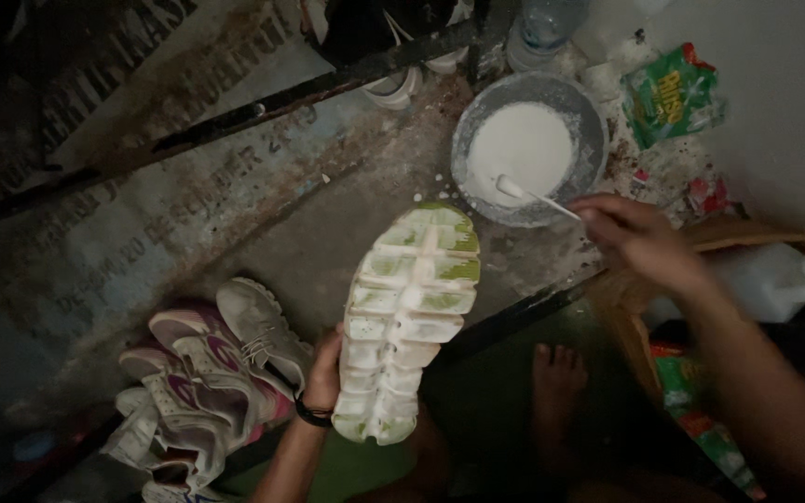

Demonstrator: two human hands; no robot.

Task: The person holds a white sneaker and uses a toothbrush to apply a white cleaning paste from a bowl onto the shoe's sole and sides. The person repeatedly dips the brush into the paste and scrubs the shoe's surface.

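On the stained concrete floor (263, 214), I see my left hand (324, 375) grasping a white-and-green shoe sole-up (410, 317); my right hand (634, 233) pinches a thin white brush (535, 195) dipped in the grey bowl of white paste (477, 130).

The left hand (324, 371) is curling its fingers around the heel end of what it is gripping, wrist banded in black and forearm rising from below; the right hand (628, 235) is reaching forward, fingertips pinching a thin handle, forearm stretching back toward the lower right, a bare foot (556, 373) resting between
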